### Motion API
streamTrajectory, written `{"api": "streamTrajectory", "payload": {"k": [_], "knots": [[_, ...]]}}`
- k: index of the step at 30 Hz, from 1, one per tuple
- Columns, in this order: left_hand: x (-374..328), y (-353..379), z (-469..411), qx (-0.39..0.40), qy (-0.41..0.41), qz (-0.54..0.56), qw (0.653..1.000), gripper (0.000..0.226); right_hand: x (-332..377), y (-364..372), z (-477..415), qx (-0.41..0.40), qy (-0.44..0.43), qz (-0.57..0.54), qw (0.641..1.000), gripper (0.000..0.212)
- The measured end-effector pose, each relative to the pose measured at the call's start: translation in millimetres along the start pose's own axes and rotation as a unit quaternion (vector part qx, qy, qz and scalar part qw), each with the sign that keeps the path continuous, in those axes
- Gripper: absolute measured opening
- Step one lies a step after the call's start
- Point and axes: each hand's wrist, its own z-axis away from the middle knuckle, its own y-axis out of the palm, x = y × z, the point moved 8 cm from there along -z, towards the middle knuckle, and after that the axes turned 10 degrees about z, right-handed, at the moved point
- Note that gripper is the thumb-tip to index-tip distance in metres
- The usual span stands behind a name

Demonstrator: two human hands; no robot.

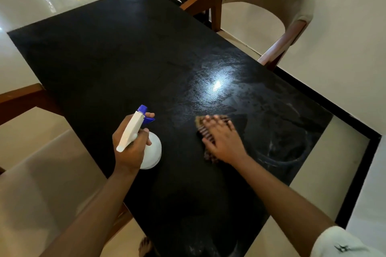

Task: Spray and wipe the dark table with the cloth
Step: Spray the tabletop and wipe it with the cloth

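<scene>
Dark table [129, 52] fills the view, smeared and wet-looking near its right side. On it the cloth [205, 131] lies flat under the right hand [224, 142], fingers spread to press it down for wiping. Left hand [130, 144] is wrapped around a spray bottle [144, 142], forefinger on the trigger, likely ready for another squirt. Chairs [271, 6] beside the table block nothing

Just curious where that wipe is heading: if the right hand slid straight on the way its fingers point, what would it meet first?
The right hand, flat on the cloth, points up the dark table. Its way looks free: bare tabletop only, probably left of the shiny wet patch.
</scene>
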Motion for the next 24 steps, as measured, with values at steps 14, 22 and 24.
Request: {"api": "streamTrajectory", "payload": {"k": [14, 22, 24], "knots": [[-1, 26, -3, -0.012, 0.001, 0.006, 1.0, 0.045, 16, 7, -14, 0.021, 0.0, -0.018, 1.0, 0.069], [-3, 32, -4, -0.037, -0.006, 0.005, 0.999, 0.057, -149, -2, -30, -0.016, 0.246, -0.008, 0.969, 0.064], [-2, 31, -4, -0.045, -0.009, 0.002, 0.999, 0.05, -168, -3, -29, -0.004, 0.313, -0.009, 0.95, 0.064]]}}
